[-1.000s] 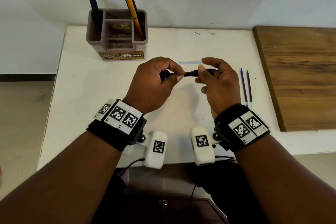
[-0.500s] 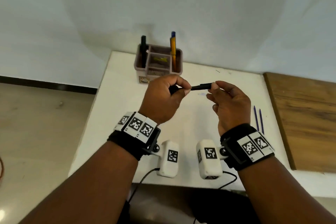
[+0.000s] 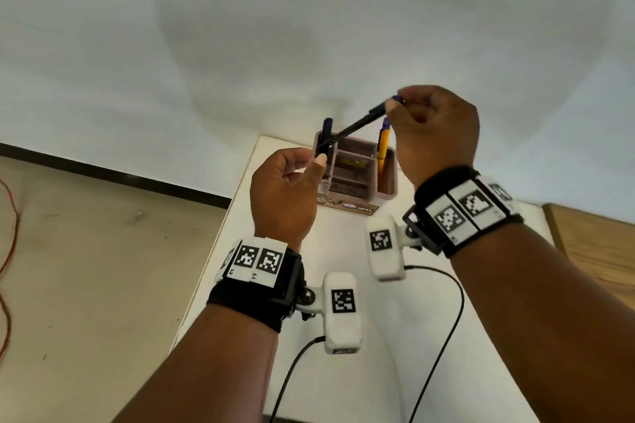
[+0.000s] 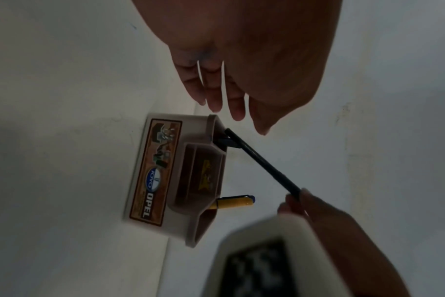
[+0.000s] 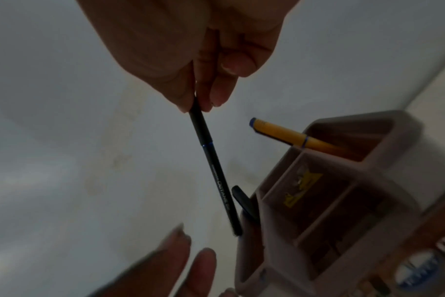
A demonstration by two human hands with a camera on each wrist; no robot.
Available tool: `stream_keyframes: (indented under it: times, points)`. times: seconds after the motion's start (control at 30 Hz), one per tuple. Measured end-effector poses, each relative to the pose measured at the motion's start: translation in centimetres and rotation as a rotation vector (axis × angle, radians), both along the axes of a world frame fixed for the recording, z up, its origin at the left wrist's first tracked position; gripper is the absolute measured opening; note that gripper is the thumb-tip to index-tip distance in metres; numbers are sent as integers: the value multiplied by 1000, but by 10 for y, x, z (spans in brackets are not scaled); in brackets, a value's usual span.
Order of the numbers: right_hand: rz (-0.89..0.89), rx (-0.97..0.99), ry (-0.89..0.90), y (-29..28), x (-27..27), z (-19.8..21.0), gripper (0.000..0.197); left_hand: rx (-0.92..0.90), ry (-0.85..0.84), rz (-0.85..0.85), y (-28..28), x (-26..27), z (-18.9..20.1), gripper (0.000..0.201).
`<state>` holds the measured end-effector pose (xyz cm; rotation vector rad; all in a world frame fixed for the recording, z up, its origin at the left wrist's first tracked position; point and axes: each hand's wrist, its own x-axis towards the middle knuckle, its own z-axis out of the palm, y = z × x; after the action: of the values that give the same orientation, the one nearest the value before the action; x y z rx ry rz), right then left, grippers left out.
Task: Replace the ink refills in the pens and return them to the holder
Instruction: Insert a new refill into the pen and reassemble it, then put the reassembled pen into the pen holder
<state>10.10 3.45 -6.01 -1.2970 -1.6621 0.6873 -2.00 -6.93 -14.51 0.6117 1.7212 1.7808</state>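
Pinched at its top end by the right hand (image 3: 434,134), the black pen (image 3: 350,129) slants toward the holder (image 3: 388,194). Left hand (image 3: 285,192) hangs loose, holding nothing. Best to steer the low tip into the left compartment before letting go.

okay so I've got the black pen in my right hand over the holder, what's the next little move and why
Probably lower the black pen tip-first into the holder's left slot. Your right hand pinches its top, its lower end already hangs at that slot beside the dark pen, and your left hand looks open, off it.

Right hand (image 3: 434,134) pinching, left hand (image 3: 287,189) seemingly loose
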Motion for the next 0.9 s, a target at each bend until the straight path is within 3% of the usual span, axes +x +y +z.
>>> stream_keyframes:
  times: [0.17,0.5,0.63,0.9]
  points:
    - [86,43,-236,17,-31,-2,14,-14,-14,-18,4,0,-1,14]
    - [-44,74,-177,24,-30,0,13,-42,-45,-11,5,4,0,11]
    - [64,8,-315,11,-39,-23,14,-43,-26,11,7,6,0,11]
    - [172,-49,-359,3,-46,-39,24,-14,-37,29,7,5,0,11]
